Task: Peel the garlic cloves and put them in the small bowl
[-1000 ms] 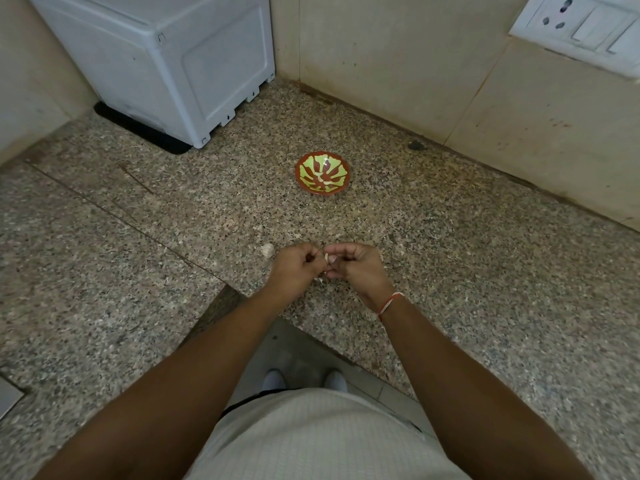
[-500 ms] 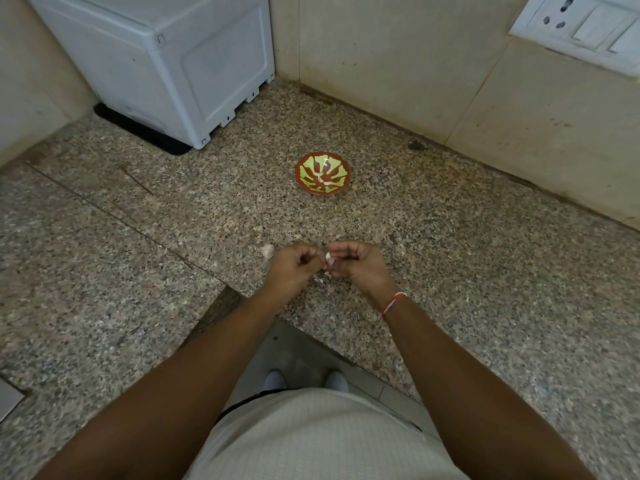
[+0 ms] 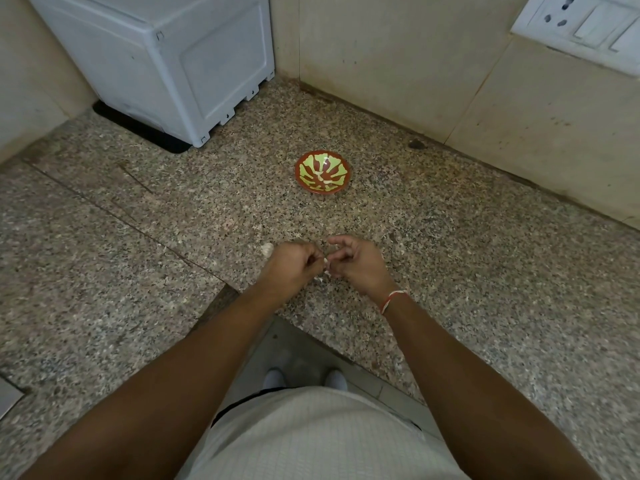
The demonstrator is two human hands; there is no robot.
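Note:
A small red bowl [image 3: 323, 172] with a green pattern stands on the speckled granite counter [image 3: 467, 271], well beyond my hands. My left hand [image 3: 291, 266] is curled and pinches a garlic clove [image 3: 325, 260], of which only a pale tip shows between the hands. My right hand [image 3: 356, 263] meets it there, thumb and fingertips pinching at the clove's skin, the index finger lifted. A bit of pale skin [image 3: 320, 279] lies on the counter just below the hands. Another garlic clove [image 3: 267, 250] lies on the counter at the left of my left hand.
A white appliance [image 3: 166, 60] stands at the back left on a black mat. Tiled walls close the back, with a switch plate [image 3: 581, 22] at the upper right. The counter's front edge forms a notch near my body.
My hands have drawn slightly apart and my right index finger has lifted. The bowl and the loose clove have not moved.

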